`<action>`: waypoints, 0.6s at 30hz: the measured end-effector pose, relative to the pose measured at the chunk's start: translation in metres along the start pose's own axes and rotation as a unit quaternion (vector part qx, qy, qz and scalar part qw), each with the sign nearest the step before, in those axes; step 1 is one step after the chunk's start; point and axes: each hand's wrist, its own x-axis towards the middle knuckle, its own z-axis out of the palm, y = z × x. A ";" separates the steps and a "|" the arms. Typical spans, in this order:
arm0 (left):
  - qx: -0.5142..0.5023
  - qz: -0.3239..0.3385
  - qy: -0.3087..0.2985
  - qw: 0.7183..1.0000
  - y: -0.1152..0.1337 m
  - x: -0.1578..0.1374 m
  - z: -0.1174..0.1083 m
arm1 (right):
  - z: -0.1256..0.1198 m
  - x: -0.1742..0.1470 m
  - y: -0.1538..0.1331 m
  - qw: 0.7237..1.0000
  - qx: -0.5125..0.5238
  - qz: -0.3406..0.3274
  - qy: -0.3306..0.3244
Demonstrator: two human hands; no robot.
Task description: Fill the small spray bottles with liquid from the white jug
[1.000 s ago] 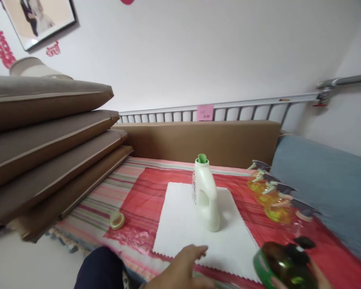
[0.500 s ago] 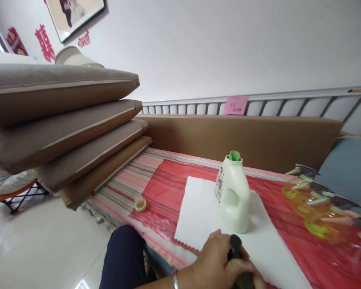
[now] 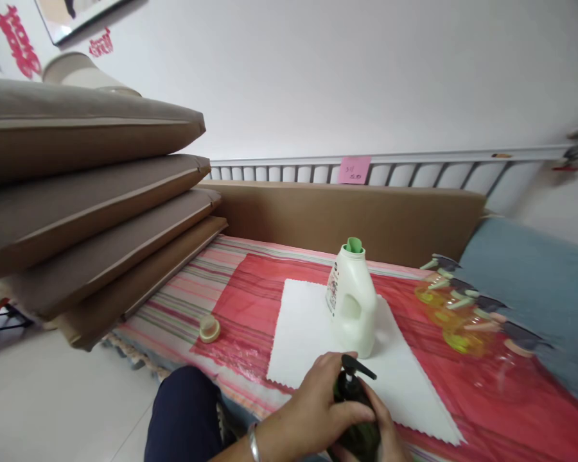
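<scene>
Head view: left hand (image 3: 320, 404) and right hand (image 3: 389, 431) clasp the dark-green pump bottle (image 3: 363, 437) (probably steadying it), near a handled jug (image 3: 354, 279) on white cloth (image 3: 298, 327).

This looks like a room in a home. Red paper cutouts (image 3: 18, 42) decorate the white wall beside a framed picture (image 3: 84, 14). A white radiator (image 3: 399, 158) runs along the wall, taupe cushions (image 3: 101, 192) are stacked at the left, and a fringed, striped cloth (image 3: 183, 289) overhangs a pale, glossy floor (image 3: 67, 391).
</scene>
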 end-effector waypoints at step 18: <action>0.003 -0.028 0.060 0.998 -0.010 0.006 -0.004 | 0.001 0.002 -0.034 1.000 0.000 0.011 0.025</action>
